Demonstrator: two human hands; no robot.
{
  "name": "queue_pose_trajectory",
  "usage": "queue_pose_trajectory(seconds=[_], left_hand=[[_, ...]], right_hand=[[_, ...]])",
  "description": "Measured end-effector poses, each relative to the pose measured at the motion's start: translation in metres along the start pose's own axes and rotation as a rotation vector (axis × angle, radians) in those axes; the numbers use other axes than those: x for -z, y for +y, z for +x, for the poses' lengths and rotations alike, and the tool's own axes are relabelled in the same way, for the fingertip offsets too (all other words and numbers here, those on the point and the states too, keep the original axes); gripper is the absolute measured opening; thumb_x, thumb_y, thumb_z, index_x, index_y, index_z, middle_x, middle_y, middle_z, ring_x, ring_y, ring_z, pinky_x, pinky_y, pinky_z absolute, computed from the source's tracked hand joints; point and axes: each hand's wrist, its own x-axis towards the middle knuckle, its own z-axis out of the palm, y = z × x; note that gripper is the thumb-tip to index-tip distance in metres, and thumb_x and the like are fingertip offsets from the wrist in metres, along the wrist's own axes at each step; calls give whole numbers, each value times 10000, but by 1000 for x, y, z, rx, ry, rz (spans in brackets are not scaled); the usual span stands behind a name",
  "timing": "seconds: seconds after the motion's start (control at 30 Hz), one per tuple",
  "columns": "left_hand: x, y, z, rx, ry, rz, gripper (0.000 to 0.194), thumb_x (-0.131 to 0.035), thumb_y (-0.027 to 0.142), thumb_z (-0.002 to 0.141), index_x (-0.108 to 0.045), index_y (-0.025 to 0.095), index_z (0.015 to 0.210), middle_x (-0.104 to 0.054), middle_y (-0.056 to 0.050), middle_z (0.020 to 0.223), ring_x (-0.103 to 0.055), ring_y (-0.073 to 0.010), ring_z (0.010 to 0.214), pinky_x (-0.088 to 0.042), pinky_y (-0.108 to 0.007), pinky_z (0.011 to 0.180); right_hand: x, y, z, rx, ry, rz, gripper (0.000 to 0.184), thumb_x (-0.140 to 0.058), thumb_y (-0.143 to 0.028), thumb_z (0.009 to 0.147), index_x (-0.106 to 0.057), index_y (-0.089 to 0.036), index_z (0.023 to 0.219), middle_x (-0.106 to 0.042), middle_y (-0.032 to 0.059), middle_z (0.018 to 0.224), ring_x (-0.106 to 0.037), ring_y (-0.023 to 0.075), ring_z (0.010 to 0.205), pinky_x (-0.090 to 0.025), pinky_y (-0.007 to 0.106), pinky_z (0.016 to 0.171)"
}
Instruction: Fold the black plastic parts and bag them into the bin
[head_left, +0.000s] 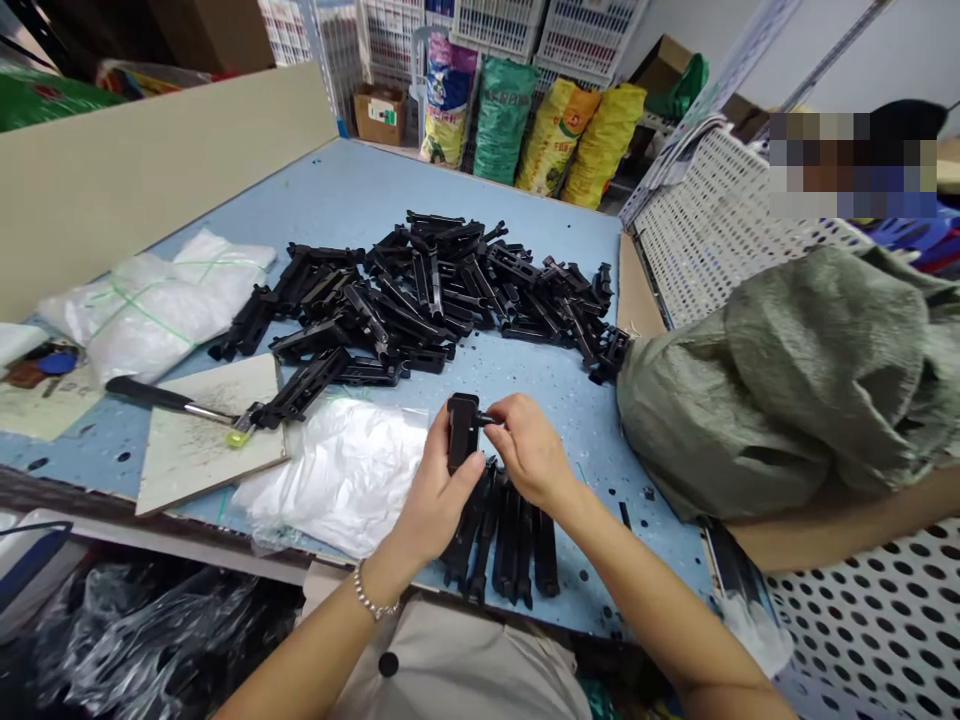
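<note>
My left hand (435, 500) is closed around a black rectangular plastic part (463, 425), which it holds upright above the table's front edge. At that part's right side my right hand (532, 450) pinches a thin dark piece (489, 419) that meets the part; its exact kind is too small to tell. Several long black plastic parts (525, 550) lie side by side below my hands, partly hidden by them. Farther back spreads a loose heap of similar black parts (435, 290).
White plastic bags (337, 480) lie left of my hands. A black-handled tool (165, 395) rests on a pale board (187, 460). A grey-green woven sack (780, 380) bulges over the table's right edge. Beyond the blue table (300, 190) stand filled sacks (504, 120). Another person is at the upper right.
</note>
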Motion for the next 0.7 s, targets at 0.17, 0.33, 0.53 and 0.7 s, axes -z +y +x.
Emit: queue_pose_trajectory(seconds=[0.17,0.33,0.53,0.7], left_hand=[[3,2,-5,-143,39,243,630,-583,381,864,-345,214,1423,-401,-133,1455,-359,-305,1361,-333,-467,1102],[15,5,6,70,57,38,569,-559,442,872,-391,241,1377,-564,-106,1235,-637,-238,955,-555,-330,728],[22,7,13,205,146,-98,485,-568,484,847,-451,267,1265,-618,-7,878,-590,-129,529,-458,-230,456],[38,-9,13,100,79,562,390,-470,459,895,-535,203,1182,-664,-82,863,-659,-254,733,-480,-329,641]], right_hand=[[-14,2,9,-304,-171,487,398,-306,-534,967,-444,-219,767,-444,-18,652,-443,141,594,-413,277,573],[-14,-7,-11,-325,-336,453,445,-254,-545,978,-484,-208,800,-488,-13,671,-478,137,611,-420,271,597],[-30,-22,-55,124,-379,-225,384,-297,-418,1001,-546,-172,845,-595,84,812,-520,193,739,-400,314,661],[-34,-1,-22,84,-518,-162,394,-280,-423,1014,-532,-208,802,-597,17,748,-524,150,661,-370,268,609]])
